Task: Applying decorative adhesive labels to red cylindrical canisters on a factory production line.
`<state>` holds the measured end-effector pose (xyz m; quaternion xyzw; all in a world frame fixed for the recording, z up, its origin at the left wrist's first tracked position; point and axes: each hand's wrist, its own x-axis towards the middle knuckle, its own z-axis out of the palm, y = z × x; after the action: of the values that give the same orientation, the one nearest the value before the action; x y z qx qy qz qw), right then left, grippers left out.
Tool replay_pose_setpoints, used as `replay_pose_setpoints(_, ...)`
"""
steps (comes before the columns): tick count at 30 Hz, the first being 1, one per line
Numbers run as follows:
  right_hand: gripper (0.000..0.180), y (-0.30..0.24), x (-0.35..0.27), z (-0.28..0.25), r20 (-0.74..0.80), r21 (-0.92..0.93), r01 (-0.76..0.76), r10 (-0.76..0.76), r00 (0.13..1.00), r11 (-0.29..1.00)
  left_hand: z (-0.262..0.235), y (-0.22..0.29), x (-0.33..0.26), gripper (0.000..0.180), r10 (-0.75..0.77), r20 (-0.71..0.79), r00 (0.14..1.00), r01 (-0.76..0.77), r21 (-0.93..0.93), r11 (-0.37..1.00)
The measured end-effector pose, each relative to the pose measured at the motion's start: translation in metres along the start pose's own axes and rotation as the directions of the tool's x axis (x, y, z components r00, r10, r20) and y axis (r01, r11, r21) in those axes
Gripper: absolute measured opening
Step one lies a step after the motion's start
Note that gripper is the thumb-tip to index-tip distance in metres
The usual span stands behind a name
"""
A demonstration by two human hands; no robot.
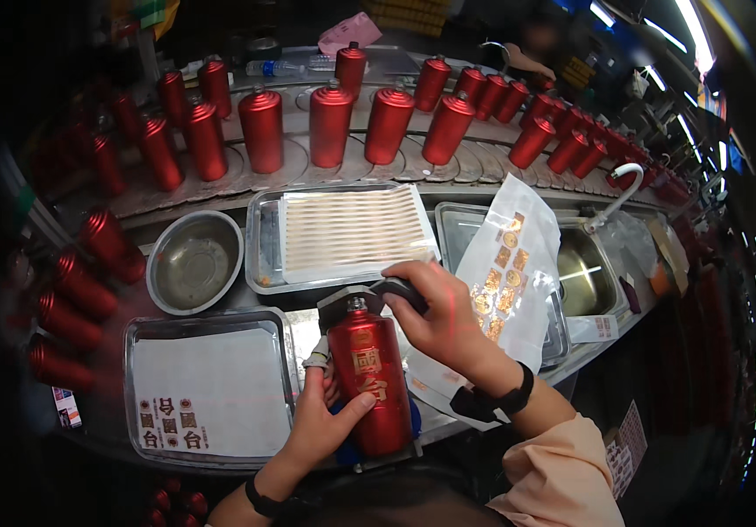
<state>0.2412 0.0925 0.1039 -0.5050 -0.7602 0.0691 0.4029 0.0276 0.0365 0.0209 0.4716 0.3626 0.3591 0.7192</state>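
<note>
A glossy red bottle (378,413) with gold lettering stands in front of me, its neck pointing away. My left hand (321,426) is closed round its lower left side, the thumb pressed on the front near the lettering. A pale wrapping, perhaps tape, covers one of its fingertips. Beside the bottle's neck, my right hand (435,316) is wrapped round a black handle (400,290). The handle seems joined to a dark flat piece (336,305) behind the neck; its exact kind does not show. Both wrists carry black bands.
Several red bottles (331,123) line the curved conveyor (295,167) ahead. A metal bowl (163,294) sits left, near a tray (128,395) with a decal sheet (237,369). Another tray (255,263) bears a striped sheet (352,228). Rightward are a gold-decal sheet (532,237) and a sink (611,307).
</note>
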Motion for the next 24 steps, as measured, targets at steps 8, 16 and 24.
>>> replay_pose_setpoints(8,0.034,-0.007,-0.018,-0.006,0.019,-0.077,0.027,-0.025,0.999,0.997,0.001,0.000,0.001,0.093,0.043,0.037,0.998,-0.044,0.021,0.999)
replay_pose_setpoints(16,0.033,-0.034,-0.039,-0.012,0.129,0.072,0.200,-0.208,0.970,0.977,-0.002,-0.001,0.002,0.093,0.045,0.077,0.996,-0.042,-0.040,0.998)
replay_pose_setpoints(24,0.033,-0.047,-0.071,-0.015,0.189,0.083,0.201,-0.213,0.958,0.976,-0.007,-0.006,-0.002,0.090,0.045,0.062,0.997,-0.042,-0.043,0.998)
